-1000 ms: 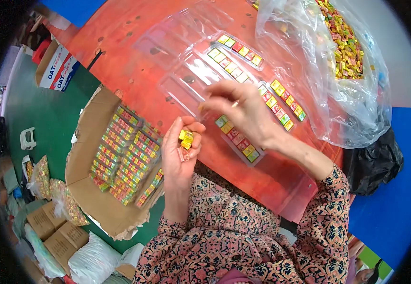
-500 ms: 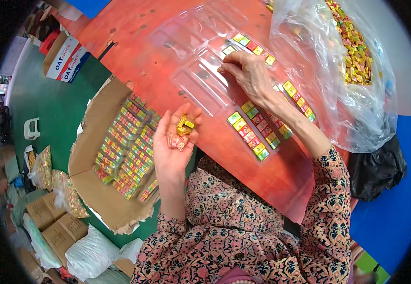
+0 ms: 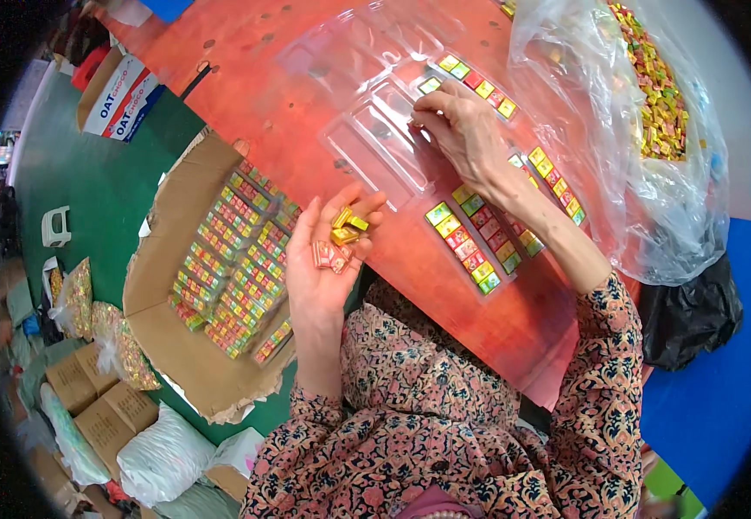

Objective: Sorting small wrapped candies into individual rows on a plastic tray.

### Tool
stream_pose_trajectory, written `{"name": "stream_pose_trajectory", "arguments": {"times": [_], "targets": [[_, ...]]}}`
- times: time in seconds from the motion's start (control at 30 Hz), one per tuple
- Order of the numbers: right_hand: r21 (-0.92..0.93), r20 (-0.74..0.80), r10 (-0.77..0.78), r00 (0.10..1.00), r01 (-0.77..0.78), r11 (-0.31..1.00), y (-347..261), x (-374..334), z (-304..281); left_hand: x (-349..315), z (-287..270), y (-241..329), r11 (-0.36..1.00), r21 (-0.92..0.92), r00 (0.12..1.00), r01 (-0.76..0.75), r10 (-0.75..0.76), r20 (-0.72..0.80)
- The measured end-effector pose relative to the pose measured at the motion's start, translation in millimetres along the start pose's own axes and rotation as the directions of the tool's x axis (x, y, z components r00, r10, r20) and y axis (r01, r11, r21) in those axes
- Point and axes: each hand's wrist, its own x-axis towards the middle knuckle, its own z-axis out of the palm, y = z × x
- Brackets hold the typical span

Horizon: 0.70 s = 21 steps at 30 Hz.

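My left hand [image 3: 313, 275] is palm up with curled fingers, cradling several small foil-wrapped candies [image 3: 341, 235], some gold, some red and white. Over the clear plastic tray [image 3: 367, 160] on the red table, my right hand [image 3: 469, 143] pinches thumb and fingers together. What looks like a small wrapped candy barely shows at its fingertips. Near my side of the table, a filled strip [image 3: 463, 247] holds a row of green, yellow and red candies. More filled rows [image 3: 557, 184] lie beyond my right forearm, which hides part of them.
A big clear bag of loose candies [image 3: 656, 112] stands at the table's far right, above a black bag [image 3: 691, 311]. Left of the table, an open carton [image 3: 155, 285] holds many filled strips. Boxes [image 3: 116, 424] and sacks [image 3: 165, 454] crowd the lower left floor.
My right hand has shifted slightly in the picture, still pinched over the tray. The left hand sits a little further right, with the same candies in its palm; the whole view has shifted slightly too.
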Motion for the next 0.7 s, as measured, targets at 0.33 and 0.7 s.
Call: {"name": "stream_pose_trajectory", "arguments": {"times": [0.33, 0.7], "targets": [[0.32, 0.305, -0.193, 0.933, 0.09, 0.943, -69.6, -37.4, -8.7, 2.1, -0.2, -17.1, 0.995, 0.087, 0.987, 0.053, -0.065, 0.145], [0.407, 0.506, 0.137, 0.851, -0.376, 0.833, -63.7, -29.2, -42.2, 2.9, 5.2, -27.8, 0.984, 0.159, 0.969, 0.085, -0.119, 0.218]]}}
